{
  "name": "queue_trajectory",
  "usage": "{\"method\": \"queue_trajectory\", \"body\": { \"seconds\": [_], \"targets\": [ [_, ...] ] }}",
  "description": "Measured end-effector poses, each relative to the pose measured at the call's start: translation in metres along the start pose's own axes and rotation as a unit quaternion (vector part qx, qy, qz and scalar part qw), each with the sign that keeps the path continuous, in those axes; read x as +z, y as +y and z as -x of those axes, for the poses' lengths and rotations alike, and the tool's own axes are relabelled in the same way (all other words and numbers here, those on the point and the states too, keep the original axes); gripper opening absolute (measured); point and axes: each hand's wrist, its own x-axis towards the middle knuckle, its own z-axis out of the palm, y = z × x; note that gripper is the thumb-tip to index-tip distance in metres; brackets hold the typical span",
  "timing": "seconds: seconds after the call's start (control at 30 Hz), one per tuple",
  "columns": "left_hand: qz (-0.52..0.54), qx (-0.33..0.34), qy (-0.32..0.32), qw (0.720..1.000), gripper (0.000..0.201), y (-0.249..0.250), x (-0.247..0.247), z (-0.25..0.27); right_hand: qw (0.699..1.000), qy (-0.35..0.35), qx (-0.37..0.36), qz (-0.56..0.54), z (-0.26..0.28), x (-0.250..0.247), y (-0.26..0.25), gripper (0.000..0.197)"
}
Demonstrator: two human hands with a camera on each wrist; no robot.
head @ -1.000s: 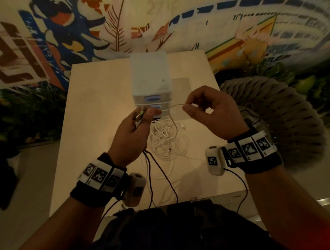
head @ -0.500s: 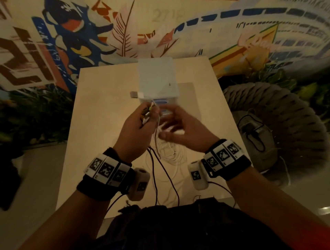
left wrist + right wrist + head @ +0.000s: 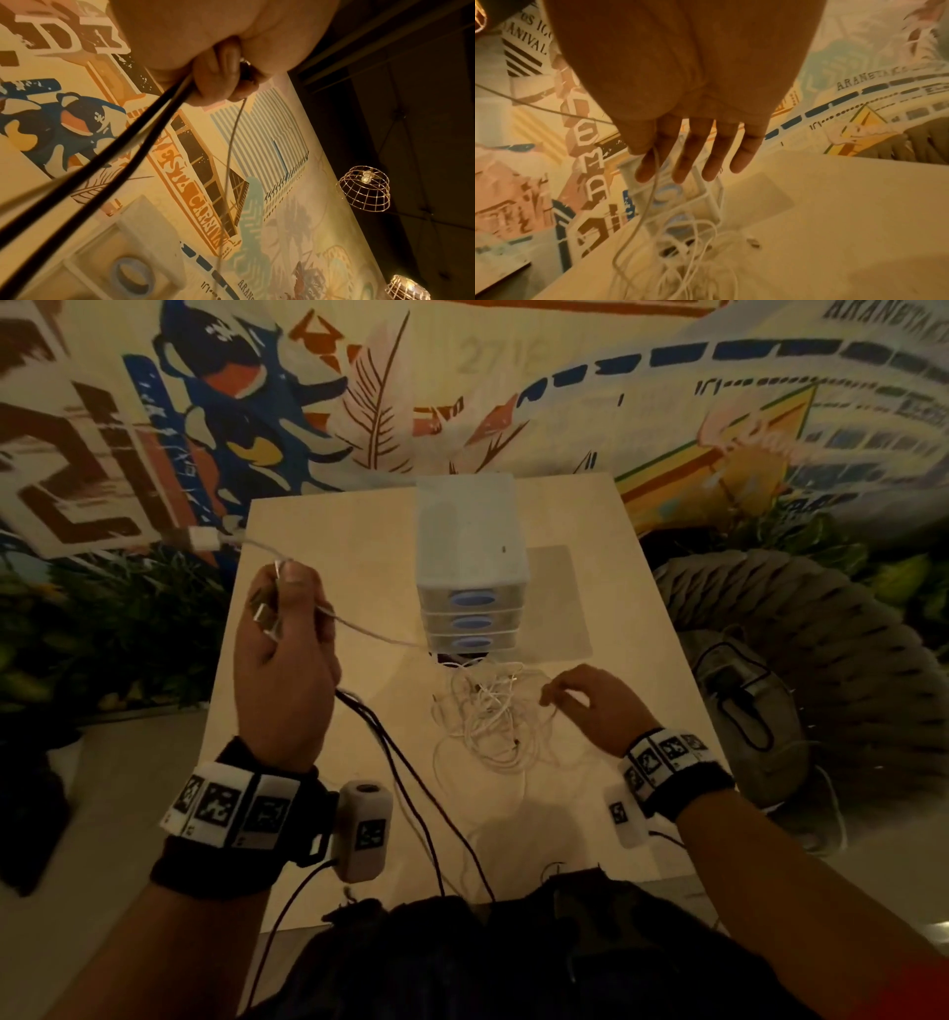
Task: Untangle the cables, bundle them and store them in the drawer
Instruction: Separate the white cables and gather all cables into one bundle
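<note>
A tangle of white cables (image 3: 488, 711) (image 3: 693, 253) lies on the table in front of a small three-drawer unit (image 3: 472, 567) (image 3: 703, 194) with blue handles; its drawers look closed. My left hand (image 3: 285, 629) (image 3: 218, 60) is raised left of the unit. It grips a white cable (image 3: 369, 631) (image 3: 228, 162) stretched from the tangle, its USB plug (image 3: 203, 539) sticking out to the left, plus two black cables (image 3: 405, 778) (image 3: 102, 162). My right hand (image 3: 565, 698) (image 3: 680, 146) is low at the tangle's right edge, with a white strand between thumb and forefinger.
The pale table (image 3: 318, 546) stands against a painted mural wall. A woven round seat (image 3: 821, 649) is at the right, with a grey object and a black cord (image 3: 744, 706) on it. Black wires run from my wrist cameras toward my body.
My left hand has risen up and to the left, drawing the white cable taut, its USB plug swinging out left. My right hand left it and dropped to the tangle's right side.
</note>
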Motion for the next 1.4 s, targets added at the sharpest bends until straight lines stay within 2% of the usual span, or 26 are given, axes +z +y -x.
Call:
{"method": "queue_trajectory", "body": {
  "seconds": [0.13,0.2,0.27,0.33,0.43,0.53,0.6,0.67,0.7,0.8,0.9,0.97,1.07,1.17,1.27,1.4],
  "targets": [
    [-0.056,0.006,-0.007,0.998,0.039,-0.005,-0.005,0.002,0.999,0.037,-0.008,-0.039,-0.004,-0.034,-0.025,0.026],
    [-0.07,-0.009,-0.041,0.997,0.045,-0.005,-0.002,0.004,0.996,0.057,-0.028,-0.069,-0.007,-0.046,-0.045,0.026],
    [-0.084,-0.011,-0.1,0.991,0.043,-0.004,0.004,0.008,0.992,0.069,-0.065,-0.078,-0.01,-0.055,-0.069,0.024],
    [-0.123,0.013,-0.147,0.981,0.032,0.001,0.014,0.013,0.99,0.065,-0.109,-0.057,-0.014,-0.06,-0.092,0.023],
    [-0.15,0.024,-0.184,0.971,0.015,0.0,0.03,0.02,0.981,0.059,-0.184,-0.021,-0.023,-0.058,-0.114,0.021],
    [-0.183,-0.007,-0.209,0.961,0.031,-0.011,0.039,0.023,0.969,0.053,-0.24,0.02,-0.029,-0.052,-0.121,0.024],
    [-0.205,-0.025,-0.209,0.956,0.031,-0.018,0.04,0.022,0.968,0.042,-0.246,0.021,-0.029,-0.048,-0.122,0.029],
    [-0.209,-0.037,-0.21,0.955,0.012,-0.022,0.04,0.021,0.971,0.025,-0.237,0.025,-0.027,-0.043,-0.119,0.029],
    [-0.21,-0.037,-0.213,0.954,0.01,-0.02,0.041,0.021,0.972,0.016,-0.232,0.027,-0.026,-0.041,-0.117,0.028],
    [-0.238,-0.037,-0.228,0.943,0.023,-0.02,0.039,0.019,0.977,0.0,-0.214,0.027,-0.022,-0.033,-0.109,0.024],
    [-0.31,-0.037,-0.256,0.915,0.032,-0.027,0.038,0.017,0.979,-0.018,-0.2,0.017,-0.019,-0.025,-0.104,0.029],
    [-0.302,-0.042,-0.246,0.92,0.031,-0.026,0.038,0.018,0.981,-0.024,-0.192,0.004,-0.02,-0.019,-0.102,0.027],
    [-0.252,-0.041,-0.195,0.947,0.029,-0.012,0.038,0.019,0.987,-0.048,-0.154,0.014,-0.025,-0.005,-0.088,0.025],
    [-0.209,-0.02,-0.126,0.97,0.044,-0.001,0.031,0.013,0.991,-0.103,-0.074,0.044,-0.031,0.011,-0.058,0.027],
    [-0.116,-0.034,-0.076,0.99,0.042,0.005,0.018,0.005,0.991,-0.118,-0.014,0.055,-0.034,0.026,-0.03,0.029],
    [-0.061,-0.02,-0.024,0.998,0.046,0.013,0.006,0.002,0.986,-0.139,0.031,0.082,-0.041,0.034,-0.011,0.03]
  ]
}}
